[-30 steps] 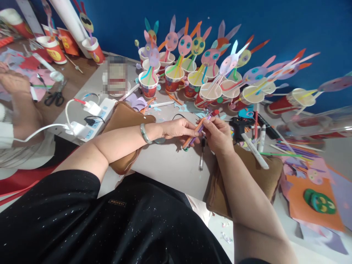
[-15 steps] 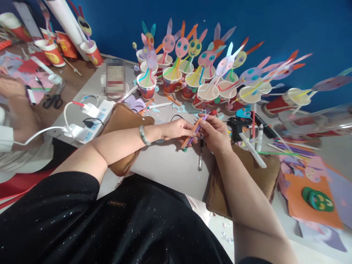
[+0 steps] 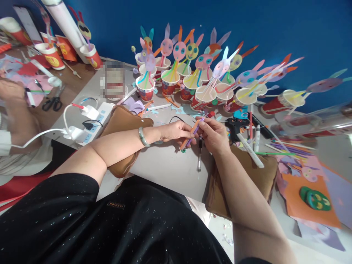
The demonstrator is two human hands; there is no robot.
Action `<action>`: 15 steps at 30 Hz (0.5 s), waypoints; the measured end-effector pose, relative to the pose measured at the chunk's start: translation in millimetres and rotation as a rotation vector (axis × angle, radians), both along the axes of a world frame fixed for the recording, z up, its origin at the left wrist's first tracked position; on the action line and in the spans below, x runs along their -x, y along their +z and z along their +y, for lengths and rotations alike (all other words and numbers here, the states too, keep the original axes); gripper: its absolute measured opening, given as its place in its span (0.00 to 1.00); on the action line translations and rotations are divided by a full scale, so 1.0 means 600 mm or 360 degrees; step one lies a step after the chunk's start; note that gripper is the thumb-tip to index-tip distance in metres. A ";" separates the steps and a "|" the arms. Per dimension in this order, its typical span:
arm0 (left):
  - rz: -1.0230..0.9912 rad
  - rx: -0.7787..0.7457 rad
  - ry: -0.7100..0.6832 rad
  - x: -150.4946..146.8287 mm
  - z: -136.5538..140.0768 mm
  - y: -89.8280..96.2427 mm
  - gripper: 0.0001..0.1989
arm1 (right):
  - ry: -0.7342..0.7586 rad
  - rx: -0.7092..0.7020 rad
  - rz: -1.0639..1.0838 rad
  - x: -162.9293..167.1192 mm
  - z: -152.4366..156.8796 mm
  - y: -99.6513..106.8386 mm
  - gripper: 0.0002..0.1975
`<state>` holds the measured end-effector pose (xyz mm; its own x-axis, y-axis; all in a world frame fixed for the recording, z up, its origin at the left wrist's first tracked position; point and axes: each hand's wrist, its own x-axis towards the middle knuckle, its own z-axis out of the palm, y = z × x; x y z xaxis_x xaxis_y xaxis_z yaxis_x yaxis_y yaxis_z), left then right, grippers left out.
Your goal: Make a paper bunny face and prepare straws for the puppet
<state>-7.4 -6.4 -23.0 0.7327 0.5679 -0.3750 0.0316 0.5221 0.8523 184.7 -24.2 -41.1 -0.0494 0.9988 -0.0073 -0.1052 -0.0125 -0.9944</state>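
Note:
Between my two hands are an orange strip (image 3: 184, 143) and a purple strip (image 3: 196, 129), lying slantwise against each other; whether they are paper or plastic I cannot tell. My left hand (image 3: 177, 132), with a bangle above the wrist, pinches them from the left. The thumb and fingers of my right hand (image 3: 216, 134) are closed on their upper end. Under my right hand a clear pen (image 3: 199, 161) rests on the grey table (image 3: 167, 165). A small green piece (image 3: 183, 150) shows just below the strips.
Several paper cups (image 3: 169, 82) with rabbit-faced spoons stand along the blue wall. A black glue gun (image 3: 235, 128) and a marker (image 3: 250, 150) lie right, near a brown cushion (image 3: 264, 172). Left are a power strip (image 3: 96, 121), scissors (image 3: 52, 103) and another person's arm (image 3: 22, 113).
The view has shifted slightly, so the cups and the things at the right appear a little further left. Both hands keep hold of the strips, with hardly any movement.

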 end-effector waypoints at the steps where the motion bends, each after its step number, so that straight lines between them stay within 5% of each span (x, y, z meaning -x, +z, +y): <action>1: 0.0002 0.0003 -0.0001 0.000 0.000 0.001 0.14 | 0.0013 0.0014 0.0017 0.000 0.000 0.000 0.19; 15: 0.0017 0.0040 -0.0007 0.001 -0.001 0.007 0.12 | 0.0090 -0.0024 0.0015 -0.002 0.002 0.001 0.23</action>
<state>-8.1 -6.9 -18.9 0.7311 0.5549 -0.3970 0.0433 0.5430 0.8386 185.8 -23.1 -40.6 -0.1058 0.9943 0.0087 -0.1139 -0.0034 -0.9935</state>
